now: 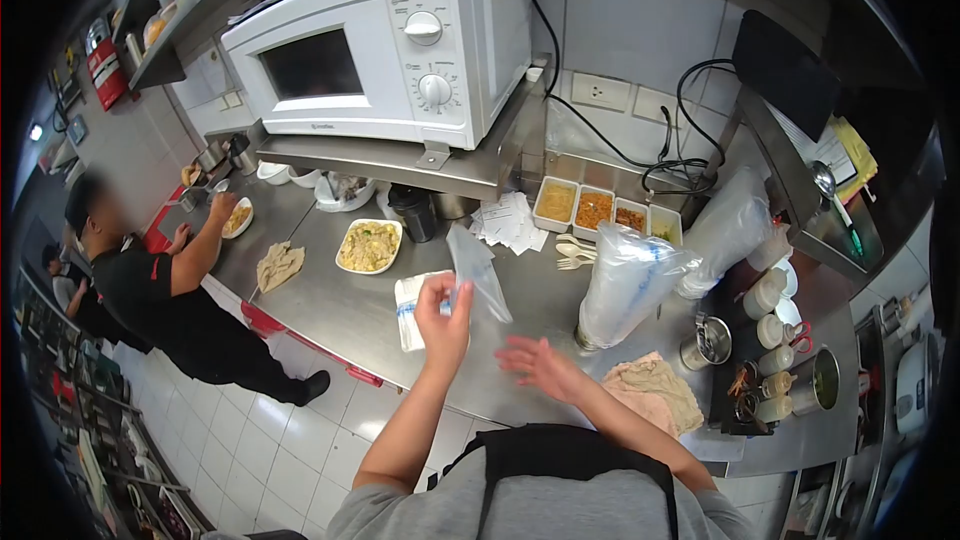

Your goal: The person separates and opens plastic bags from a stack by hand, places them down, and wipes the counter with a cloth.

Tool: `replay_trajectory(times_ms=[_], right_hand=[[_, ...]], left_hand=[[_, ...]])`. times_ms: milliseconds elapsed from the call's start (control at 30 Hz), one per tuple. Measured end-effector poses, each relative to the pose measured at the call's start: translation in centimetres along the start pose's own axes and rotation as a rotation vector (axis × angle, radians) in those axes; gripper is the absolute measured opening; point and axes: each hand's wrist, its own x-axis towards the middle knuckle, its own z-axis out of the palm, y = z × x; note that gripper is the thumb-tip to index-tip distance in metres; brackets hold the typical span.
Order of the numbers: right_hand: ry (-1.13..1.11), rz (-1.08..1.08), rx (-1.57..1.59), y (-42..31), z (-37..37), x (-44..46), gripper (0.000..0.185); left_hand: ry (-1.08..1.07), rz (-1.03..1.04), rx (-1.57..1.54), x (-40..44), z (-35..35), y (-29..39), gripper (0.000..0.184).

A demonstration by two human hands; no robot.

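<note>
My left hand (443, 318) is raised over the steel counter, its thumb and fingers pinched on the edge of a clear plastic bag (480, 275). The bag hangs to the right of the fingers. Under and beside that hand lies a white packet with a blue stripe (408, 312). My right hand (540, 365) is lower and to the right, fingers spread, holding nothing. Up and to the left of my left hand stands a white dish of food (369, 245). A tall stack in clear plastic wrap (630, 285) stands right of the bag.
A microwave (380, 50) sits on a shelf above the counter (310, 285). Condiment trays (595, 208), paper slips (508, 222) and cloths (280, 266) lie around. Bottles (765, 292) and a metal pot (815, 380) stand at right. Another person (150, 280) handles a dish at left.
</note>
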Motion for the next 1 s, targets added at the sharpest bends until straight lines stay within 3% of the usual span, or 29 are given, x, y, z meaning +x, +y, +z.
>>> replay_trajectory(times_ms=[100,200,233,267,367,400,500,533,633,733,933,1000], right_hand=[[-0.044,-0.103,0.241,-1.5,1.0,3.3,0.04],[0.236,-0.254,-0.059,-3.0,0.0,5.6,0.032],[0.238,-0.258,-0.1,-3.3,-0.1,5.7,0.029],[0.238,-0.261,-0.143,-3.9,0.2,5.4,0.027],[0.167,-0.25,-0.321,-4.8,1.4,4.2,0.025],[0.137,-0.244,-0.373,-5.0,1.9,3.8,0.025],[0.07,-0.227,-0.48,-5.2,2.4,3.1,0.025],[0.076,-0.226,-0.522,-5.1,2.1,2.9,0.025],[0.16,-0.231,-0.661,-5.5,1.5,2.1,0.028],[0.251,-0.255,-0.81,-5.4,0.3,1.4,0.032],[0.194,-0.37,-0.614,-6.0,-0.1,-1.6,0.044],[0.134,-0.4,-0.572,-6.9,0.6,-3.4,0.046]], left_hand=[[-0.156,0.004,0.131,-4.2,-2.1,0.0,0.016],[-0.393,0.034,0.252,-6.8,-4.2,-0.1,0.023],[-0.469,0.052,0.28,-7.3,-4.9,-0.5,0.026],[-0.527,-0.044,0.146,-7.4,-5.9,-1.9,0.043],[-0.306,-0.766,-0.491,-5.5,-6.4,-7.6,0.067],[-0.495,-0.805,-0.46,-3.8,-6.6,-7.4,0.084],[-0.861,-0.876,-0.681,-0.9,-5.6,-7.9,0.085],[-0.924,-0.972,-0.792,-0.1,-5.3,-7.9,0.07],[-0.839,-0.929,-0.511,0.0,-4.3,-9.2,0.046],[-0.697,-0.867,-0.559,0.2,-3.5,-9.4,0.023],[-0.372,-0.883,-0.645,1.3,-2.5,-9.1,0.017],[-0.345,-0.807,-0.197,2.6,-3.5,-13.3,0.023]])
